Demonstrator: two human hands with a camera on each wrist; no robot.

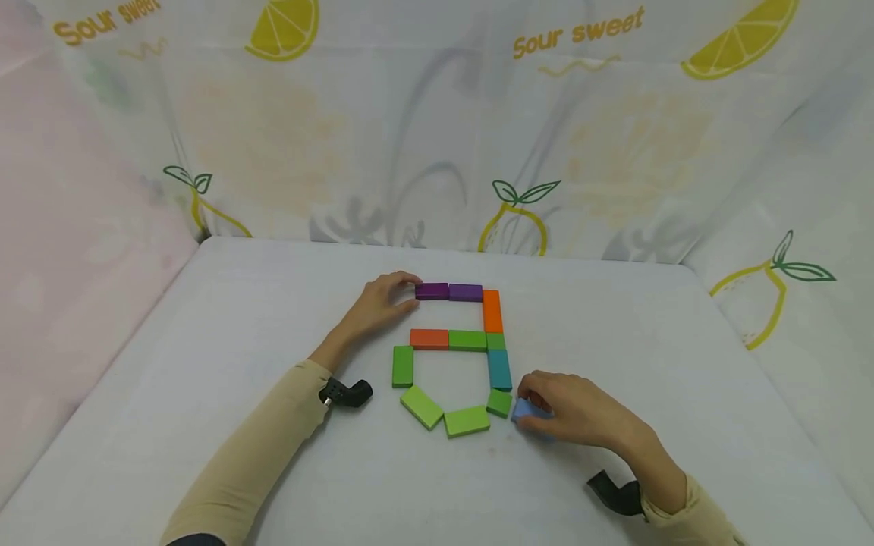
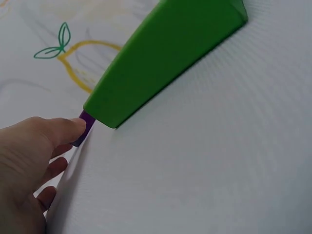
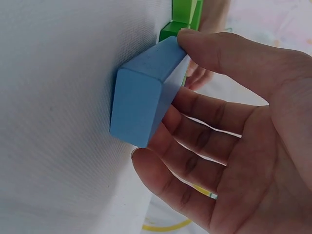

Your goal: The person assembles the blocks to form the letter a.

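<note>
My left hand pinches the left end of a dark purple block between thumb and fingers. In the left wrist view the thumb lies on that purple block, partly hidden behind a large green block. A violet block joins its right end. Low on the right, my right hand grips a light blue block on the table, beside a small green block. In the right wrist view the thumb is on one edge of the blue block, with fingers behind it.
Below the purple pair, the outline continues with an orange block, a red-orange block, a teal block and several green blocks, including one at left. A white cloth covers the table; lemon-printed curtains surround it.
</note>
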